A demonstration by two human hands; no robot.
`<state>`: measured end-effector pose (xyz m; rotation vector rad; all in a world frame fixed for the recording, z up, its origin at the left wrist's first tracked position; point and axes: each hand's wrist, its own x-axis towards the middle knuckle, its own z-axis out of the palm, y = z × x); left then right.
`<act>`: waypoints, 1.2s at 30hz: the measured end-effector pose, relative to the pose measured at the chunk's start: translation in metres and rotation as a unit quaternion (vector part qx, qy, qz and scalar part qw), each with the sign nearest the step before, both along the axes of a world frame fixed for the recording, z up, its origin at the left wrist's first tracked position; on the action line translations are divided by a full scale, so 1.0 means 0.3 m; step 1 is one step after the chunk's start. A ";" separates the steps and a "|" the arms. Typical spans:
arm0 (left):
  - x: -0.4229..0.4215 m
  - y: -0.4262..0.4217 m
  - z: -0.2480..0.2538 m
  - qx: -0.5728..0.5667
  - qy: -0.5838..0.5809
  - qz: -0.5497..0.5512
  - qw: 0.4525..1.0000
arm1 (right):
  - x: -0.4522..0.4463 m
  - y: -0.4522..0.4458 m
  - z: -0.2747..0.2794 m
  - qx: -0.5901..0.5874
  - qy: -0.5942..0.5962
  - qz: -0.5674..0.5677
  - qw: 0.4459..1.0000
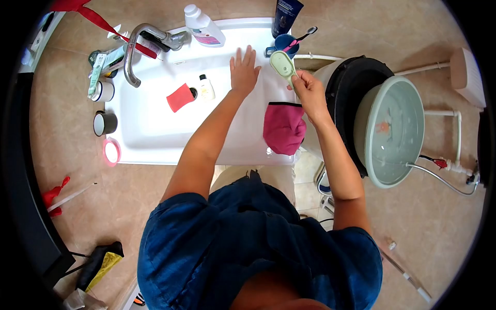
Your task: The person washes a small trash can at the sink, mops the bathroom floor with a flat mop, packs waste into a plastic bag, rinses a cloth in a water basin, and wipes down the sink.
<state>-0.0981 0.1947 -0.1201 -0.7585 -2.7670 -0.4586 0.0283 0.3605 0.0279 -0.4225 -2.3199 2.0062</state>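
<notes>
My left hand (244, 72) is over the back right part of the white sink (155, 142), palm down with its fingers spread and nothing in it. My right hand (309, 95) grips the handle of a pale green scoop (282, 64) with an oval head, held above the sink's right rim. Just beyond the scoop, a blue mug (281, 44) holds toothbrushes. Below it, a magenta cloth item (284, 126) with a dark edge lies over the right rim. In the basin are a red sponge (180, 98) and a small white bottle (206, 89) with a black cap, near the drain.
A curved metal faucet (132, 57) arches over the basin's left. A white bottle (204, 26) and a dark blue tube (285, 18) stand along the back. Enamel mugs (105, 124) and a pink-rimmed item (111, 151) line the left. At right, a water-filled basin (398, 134) rests on a black-rimmed barrel (338, 98).
</notes>
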 end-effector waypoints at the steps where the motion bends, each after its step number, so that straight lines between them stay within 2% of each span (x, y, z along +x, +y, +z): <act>1: 0.012 -0.013 -0.009 0.017 -0.035 -0.035 0.999 | 0.014 0.000 -0.002 -0.009 0.002 -0.002 1.000; 3: 0.032 -0.047 -0.028 0.050 -0.102 -0.102 0.988 | 0.040 0.000 0.011 -0.009 -0.018 -0.005 1.000; 7: 0.038 -0.096 -0.081 0.111 -0.180 -0.166 0.963 | 0.055 0.023 -0.029 -0.014 -0.034 -0.008 0.999; 10: 0.020 -0.074 -0.120 0.249 -0.146 -0.086 0.954 | 0.062 0.029 -0.047 -0.011 -0.032 -0.017 0.999; 13: 0.024 0.019 -0.087 0.377 -0.328 -0.007 0.866 | 0.058 0.025 -0.058 -0.010 -0.029 -0.010 0.999; 14: 0.051 0.036 -0.065 0.414 -0.417 -0.057 0.807 | 0.055 0.020 -0.054 -0.007 -0.028 -0.010 1.000; 15: 0.064 0.083 -0.112 0.346 -0.390 -0.014 0.853 | 0.050 0.014 -0.048 -0.004 -0.027 -0.011 1.000; 19: 0.138 0.058 -0.041 0.344 -0.401 -0.022 0.849 | 0.025 -0.009 -0.015 0.010 -0.021 0.001 1.000; 22: 0.184 0.003 -0.011 0.314 -0.412 -0.048 0.854 | -0.050 -0.022 -0.052 0.153 0.045 0.014 0.987; 25: 0.238 -0.039 0.023 0.293 -0.430 -0.060 0.852 | -0.151 -0.079 0.006 0.395 0.136 0.024 0.908; 28: 0.286 -0.076 0.036 0.271 -0.423 -0.071 0.862 | -0.289 -0.120 0.046 0.499 0.218 0.047 0.837; 30: 0.324 -0.095 0.032 0.292 -0.404 -0.060 0.865 | -0.384 -0.145 0.057 0.602 0.214 0.088 0.764; 31: 0.335 -0.106 0.043 0.314 -0.422 -0.051 0.849 | -0.429 -0.154 0.054 0.650 0.211 0.108 0.722; 34: 0.344 -0.124 0.072 0.381 -0.472 -0.010 0.795 | -0.547 -0.172 0.009 0.713 0.193 0.146 0.658; 36: 0.347 -0.118 0.074 0.426 -0.500 0.041 0.753 | -0.602 -0.171 -0.026 0.732 0.182 0.162 0.636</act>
